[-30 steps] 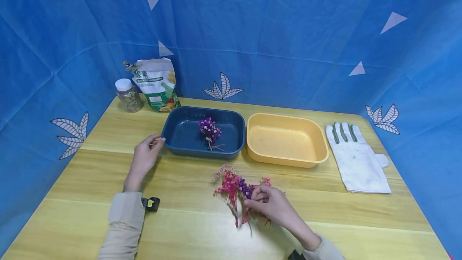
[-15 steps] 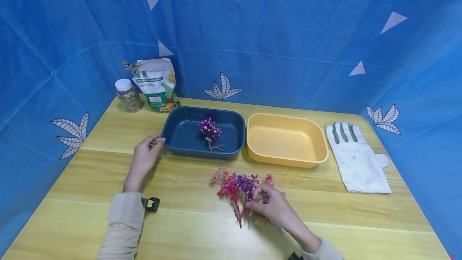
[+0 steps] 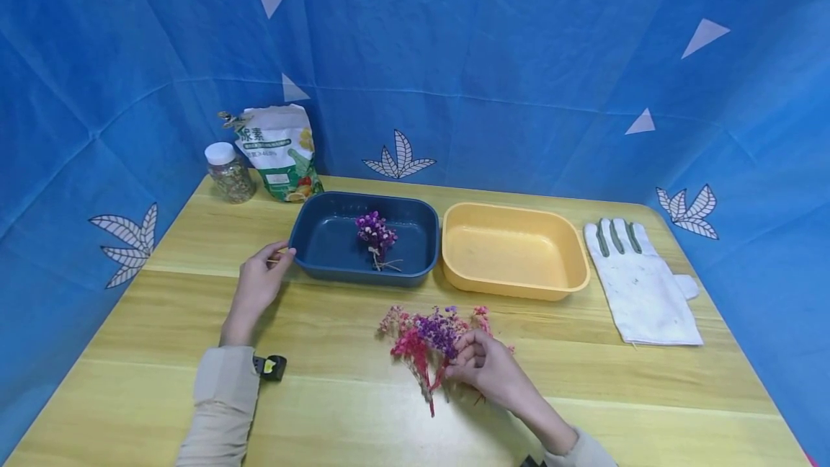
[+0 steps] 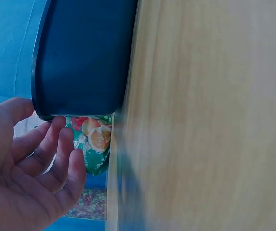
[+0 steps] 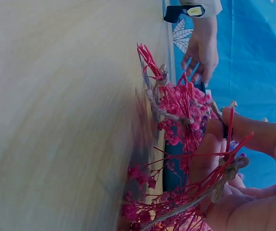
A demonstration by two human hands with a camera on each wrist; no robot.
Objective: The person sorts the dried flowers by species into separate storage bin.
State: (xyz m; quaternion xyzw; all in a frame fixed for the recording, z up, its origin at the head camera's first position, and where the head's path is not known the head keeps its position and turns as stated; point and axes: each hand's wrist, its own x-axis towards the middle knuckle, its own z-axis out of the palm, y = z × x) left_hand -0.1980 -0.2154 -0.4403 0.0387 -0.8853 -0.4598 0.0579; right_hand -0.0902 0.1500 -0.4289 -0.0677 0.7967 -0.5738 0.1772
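My right hand [image 3: 489,370] pinches the stems of a purple dried flower bunch [image 3: 437,332] low over the table. Pink dried flower bunches [image 3: 411,346] lie beside and under it, partly hidden by the hand. In the right wrist view, twine ties the red stems [image 5: 185,94] of the pink bunches, close around my fingers. At the left, my left hand [image 3: 256,283] pinches the rim of a dark blue tub [image 3: 364,277] at its near left corner. Inside that tub lies another purple bunch [image 3: 376,231] tied with twine.
A yellow tub [image 3: 512,290] stands right of the blue one. Further right lies a white work glove [image 3: 645,298]. A lidded jar [image 3: 232,177] and a printed bag [image 3: 280,153] stand at the back left, before the blue cloth [image 3: 519,70].
The purple bunch in my right hand has shifted slightly left, its flower heads spreading. The left pink bunch has slid a little towards me. My left hand stays put.
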